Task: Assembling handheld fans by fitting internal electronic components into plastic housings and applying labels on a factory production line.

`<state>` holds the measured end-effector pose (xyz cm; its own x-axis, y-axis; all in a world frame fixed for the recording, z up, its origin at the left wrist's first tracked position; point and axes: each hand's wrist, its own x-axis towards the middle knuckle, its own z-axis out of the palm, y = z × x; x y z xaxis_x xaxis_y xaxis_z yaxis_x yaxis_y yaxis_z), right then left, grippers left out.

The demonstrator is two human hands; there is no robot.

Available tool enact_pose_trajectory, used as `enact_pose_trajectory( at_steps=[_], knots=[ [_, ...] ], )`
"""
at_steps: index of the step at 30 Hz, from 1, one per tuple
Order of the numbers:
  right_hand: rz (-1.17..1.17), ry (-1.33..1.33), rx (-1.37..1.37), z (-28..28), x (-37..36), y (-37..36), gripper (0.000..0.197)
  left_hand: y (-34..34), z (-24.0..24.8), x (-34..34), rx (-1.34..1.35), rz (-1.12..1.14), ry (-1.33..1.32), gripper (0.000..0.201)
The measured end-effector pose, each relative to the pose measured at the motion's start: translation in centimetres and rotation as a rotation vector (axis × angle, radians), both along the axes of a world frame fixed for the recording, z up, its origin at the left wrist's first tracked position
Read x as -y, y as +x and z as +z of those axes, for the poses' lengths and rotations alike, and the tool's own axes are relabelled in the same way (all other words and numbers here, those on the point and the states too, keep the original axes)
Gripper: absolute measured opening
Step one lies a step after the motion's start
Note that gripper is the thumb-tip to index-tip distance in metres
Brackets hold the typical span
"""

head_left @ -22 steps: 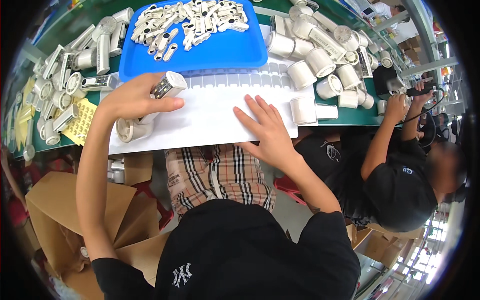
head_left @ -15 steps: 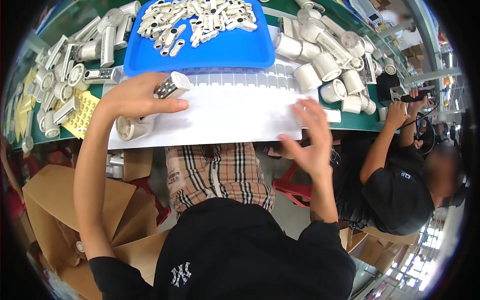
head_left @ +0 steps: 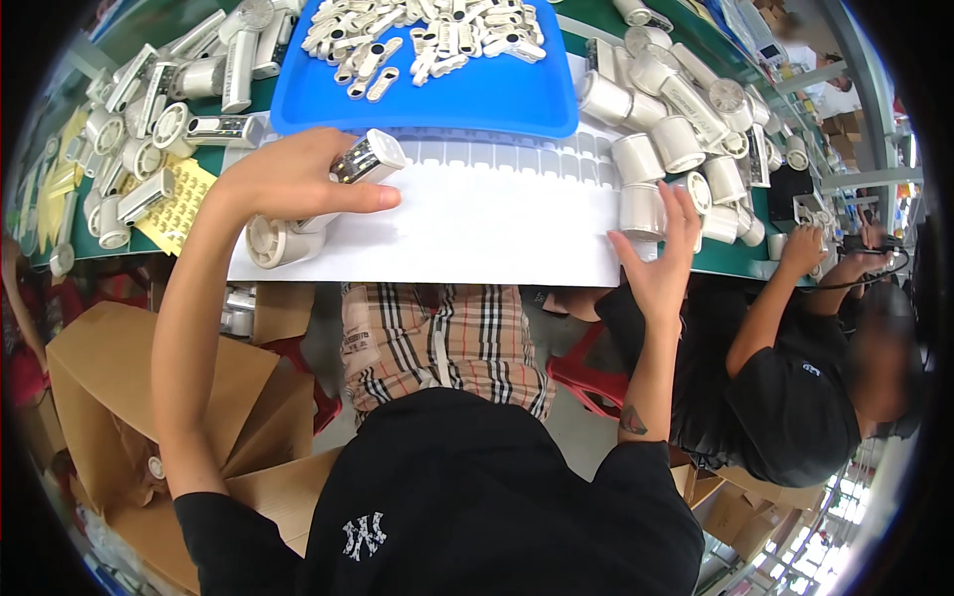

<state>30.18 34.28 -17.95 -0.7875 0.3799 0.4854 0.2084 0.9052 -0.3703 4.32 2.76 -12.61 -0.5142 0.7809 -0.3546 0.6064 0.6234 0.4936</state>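
At the left of the white sheet (head_left: 517, 238), my left hand (head_left: 288, 179) is closed around a white handheld housing with a round head (head_left: 273, 243). Its rectangular handle shows a circuit board (head_left: 360, 159) beside my thumb. My right hand (head_left: 661, 253) is at the sheet's right edge, thumb and fingers on either side of a white cylindrical housing (head_left: 641, 211). How firmly they press on it is hard to see. Beyond the sheet stands a blue tray (head_left: 427, 111) with many small white parts (head_left: 457, 38).
White housings (head_left: 696, 104) are heaped at the right and more housings (head_left: 149, 124) at the left, near a yellow bumpy sheet (head_left: 181, 209). An open cardboard box (head_left: 159, 368) is by my left arm. A co-worker (head_left: 785, 387) sits to my right.
My right hand has moved slightly to the right and around a white cylindrical housing. My left hand still holds its housing. The whole view has shifted a little.
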Motion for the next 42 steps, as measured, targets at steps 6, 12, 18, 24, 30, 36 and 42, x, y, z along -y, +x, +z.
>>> enact_pose_trajectory(
  at_steps=[6,12,18,24,30,36,42],
  knots=[
    [0.273,-0.275,-0.084,2.3,4.7,-4.1,0.024,0.4,1.8,0.3,0.002,0.003,0.089,0.068],
    [0.301,-0.123,0.178,-1.3,5.7,-10.5,0.023,2.6,4.2,-0.9,0.096,-0.105,0.352,0.038],
    [0.257,-0.148,0.193,-1.2,6.4,-11.2,0.021,3.7,2.6,-2.1,-0.030,-0.162,0.675,0.033],
    [0.271,-0.197,0.233,-1.4,6.3,-11.5,0.019,3.9,1.2,-2.6,-0.068,-0.171,0.747,0.030],
    [0.294,-0.101,0.188,-1.9,6.5,-11.2,0.015,4.3,0.6,-3.0,0.007,-0.132,0.731,0.028],
    [0.246,-0.294,0.266,-0.7,6.9,-10.6,0.013,4.7,0.2,-3.1,-0.034,-0.131,0.742,0.028],
    [0.484,-0.569,-0.344,4.5,7.4,-7.9,0.021,5.5,-1.3,-3.8,-0.062,-0.131,0.962,0.027]
  ],
)
